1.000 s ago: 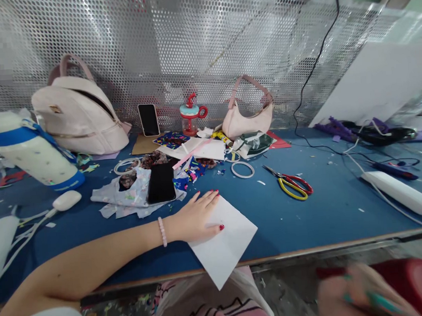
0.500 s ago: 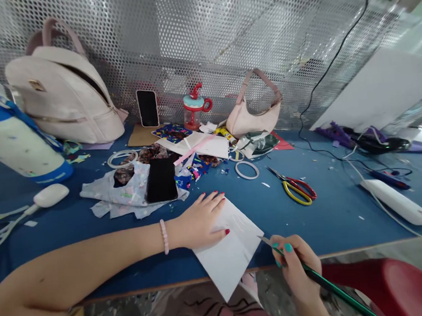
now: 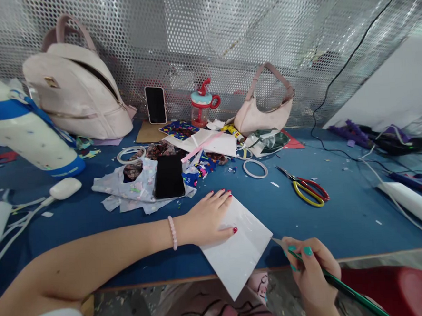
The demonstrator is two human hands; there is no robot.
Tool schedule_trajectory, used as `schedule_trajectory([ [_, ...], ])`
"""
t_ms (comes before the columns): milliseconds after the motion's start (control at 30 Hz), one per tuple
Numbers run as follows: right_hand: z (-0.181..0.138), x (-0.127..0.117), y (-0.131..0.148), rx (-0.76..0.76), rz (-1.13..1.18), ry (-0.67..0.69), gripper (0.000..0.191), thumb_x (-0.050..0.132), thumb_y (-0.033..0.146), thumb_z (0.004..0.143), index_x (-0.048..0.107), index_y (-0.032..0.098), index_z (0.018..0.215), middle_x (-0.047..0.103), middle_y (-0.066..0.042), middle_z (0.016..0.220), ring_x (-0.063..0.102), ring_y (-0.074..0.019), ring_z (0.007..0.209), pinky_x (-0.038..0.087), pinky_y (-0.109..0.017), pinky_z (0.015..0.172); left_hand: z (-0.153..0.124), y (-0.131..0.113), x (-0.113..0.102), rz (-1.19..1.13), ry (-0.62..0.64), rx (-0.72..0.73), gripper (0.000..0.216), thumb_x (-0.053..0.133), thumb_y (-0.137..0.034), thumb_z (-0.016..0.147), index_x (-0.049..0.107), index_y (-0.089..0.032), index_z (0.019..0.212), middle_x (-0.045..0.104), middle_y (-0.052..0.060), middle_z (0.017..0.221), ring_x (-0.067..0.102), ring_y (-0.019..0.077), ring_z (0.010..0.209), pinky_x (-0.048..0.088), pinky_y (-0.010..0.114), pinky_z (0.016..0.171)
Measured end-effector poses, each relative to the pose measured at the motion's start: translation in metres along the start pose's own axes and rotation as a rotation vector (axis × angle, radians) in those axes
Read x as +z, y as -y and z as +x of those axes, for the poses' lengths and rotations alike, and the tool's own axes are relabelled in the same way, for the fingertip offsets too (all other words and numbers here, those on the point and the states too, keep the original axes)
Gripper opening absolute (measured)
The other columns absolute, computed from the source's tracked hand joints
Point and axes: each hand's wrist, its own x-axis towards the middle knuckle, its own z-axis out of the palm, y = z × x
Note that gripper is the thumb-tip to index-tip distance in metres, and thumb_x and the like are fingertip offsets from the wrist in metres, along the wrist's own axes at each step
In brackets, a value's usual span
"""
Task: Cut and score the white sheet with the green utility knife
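Note:
My left hand (image 3: 209, 218) lies flat, fingers stretched out, on a white sheet of paper (image 3: 240, 249) that hangs over the near edge of the blue table (image 3: 329, 217). My right hand (image 3: 310, 268) is closed round a green pencil (image 3: 342, 290). The pencil's tip points at the paper's right corner, just beside it. A pink bead bracelet circles my left wrist.
Behind the paper lie a black phone (image 3: 169, 177) on fabric scraps, white rings (image 3: 255, 168) and red-and-yellow scissors (image 3: 307, 189). Two pink bags (image 3: 76, 90), a second phone (image 3: 156, 104), a small cup (image 3: 200, 106) and a white-and-blue bottle (image 3: 23, 131) stand further back. Cables (image 3: 375, 162) run on the right. A red chair (image 3: 401, 292) is below right.
My right hand came up from below the table edge with the pencil and brought its tip to the paper's right corner. My left hand stayed flat on the sheet.

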Motion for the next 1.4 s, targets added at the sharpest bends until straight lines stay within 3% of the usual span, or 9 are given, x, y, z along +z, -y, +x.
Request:
schedule_trajectory([
  [133, 0.0, -0.001, -0.001, 0.008, -0.031, -0.029, 0.022, 0.058, 0.027, 0.088, 0.057, 0.02, 0.067, 0.051, 0.003, 0.051, 0.034, -0.0067, 0.035, 0.03, -0.024, 0.04, 0.001, 0.0, 0.002, -0.013, -0.018, -0.034, 0.082, 0.041, -0.054, 0.09, 0.017, 0.001, 0.147, 0.014, 0.022, 0.155, 0.012, 0.0305, 0.145, 0.016, 0.044, 0.117],
  [267, -0.003, -0.002, -0.004, -0.035, -0.066, -0.039, 0.026, 0.056, 0.03, 0.089, 0.054, 0.021, 0.066, 0.041, 0.006, 0.045, 0.033, -0.0076, 0.036, 0.034, -0.024, 0.043, 0.0, 0.0, 0.004, 0.004, -0.034, -0.085, 0.085, 0.043, -0.055, 0.087, 0.018, 0.002, 0.146, 0.013, 0.023, 0.155, 0.013, 0.0312, 0.145, 0.018, 0.041, 0.117],
  [533, -0.003, -0.003, -0.005, -0.075, 0.028, 0.07, 0.021, 0.053, 0.025, 0.092, 0.056, 0.021, 0.071, 0.036, 0.007, 0.046, 0.035, -0.0077, 0.039, 0.03, -0.024, 0.045, -0.005, -0.004, 0.006, 0.116, -0.16, -0.1, 0.067, 0.04, -0.048, 0.089, 0.043, -0.001, 0.136, 0.036, 0.019, 0.148, 0.032, 0.0282, 0.139, 0.026, 0.039, 0.115],
  [767, -0.006, -0.006, -0.009, -0.095, 0.051, 0.063, 0.021, 0.053, 0.022, 0.091, 0.055, 0.02, 0.07, 0.038, 0.007, 0.047, 0.036, -0.0074, 0.04, 0.03, -0.024, 0.046, -0.008, -0.006, 0.005, 0.131, -0.184, -0.052, 0.053, 0.04, -0.037, 0.09, 0.05, -0.008, 0.133, 0.042, 0.014, 0.145, 0.039, 0.0246, 0.136, 0.03, 0.039, 0.113],
  [1100, -0.006, -0.006, -0.01, -0.032, -0.028, 0.047, 0.028, 0.056, 0.031, 0.089, 0.051, 0.02, 0.065, 0.039, 0.007, 0.046, 0.038, -0.0083, 0.04, 0.031, -0.025, 0.045, -0.005, -0.007, 0.001, 0.126, -0.039, -0.071, 0.059, 0.035, -0.04, 0.094, 0.034, -0.008, 0.144, 0.022, 0.016, 0.155, 0.021, 0.0284, 0.143, 0.017, 0.051, 0.115],
  [1200, -0.006, -0.006, -0.011, -0.043, -0.028, 0.058, 0.027, 0.055, 0.03, 0.09, 0.051, 0.02, 0.066, 0.04, 0.007, 0.047, 0.038, -0.0081, 0.041, 0.031, -0.024, 0.046, -0.006, -0.007, -0.002, 0.121, 0.011, -0.044, 0.076, 0.032, -0.058, 0.093, 0.024, -0.006, 0.148, 0.016, 0.016, 0.156, 0.014, 0.0305, 0.145, 0.013, 0.054, 0.115],
  [1300, -0.007, -0.007, -0.011, -0.042, -0.029, 0.071, 0.025, 0.054, 0.029, 0.091, 0.051, 0.02, 0.067, 0.039, 0.007, 0.047, 0.038, -0.0084, 0.043, 0.03, -0.024, 0.046, -0.007, -0.005, -0.004, 0.104, 0.071, -0.021, 0.103, 0.034, -0.079, 0.081, 0.015, -0.004, 0.149, 0.008, 0.02, 0.156, 0.007, 0.0339, 0.145, 0.009, 0.055, 0.115],
  [1400, -0.008, -0.008, -0.011, -0.036, -0.044, 0.072, 0.025, 0.055, 0.028, 0.09, 0.051, 0.02, 0.067, 0.039, 0.007, 0.048, 0.038, -0.0082, 0.042, 0.031, -0.024, 0.045, -0.008, -0.004, -0.004, 0.099, 0.102, -0.02, 0.112, 0.041, -0.082, 0.075, 0.01, -0.005, 0.15, 0.006, 0.021, 0.157, 0.006, 0.0353, 0.145, 0.007, 0.055, 0.115],
])
